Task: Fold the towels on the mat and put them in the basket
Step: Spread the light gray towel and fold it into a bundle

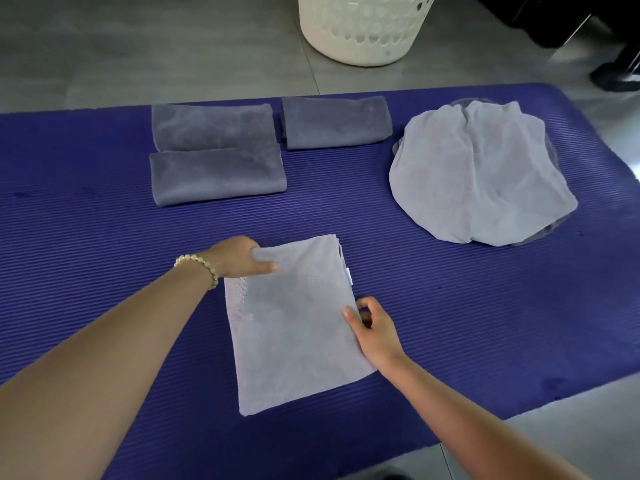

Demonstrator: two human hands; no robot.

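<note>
Three folded towels (214,174) on purple mat (86,237); grey floor (156,46) beyond.

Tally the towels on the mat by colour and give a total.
Dark grey folded towels: 3
Light grey towels: 2, part-folded towel nearest, crumpled towel at right
Total: 5 visible; a darker edge under the crumpled towel may hide more
</note>
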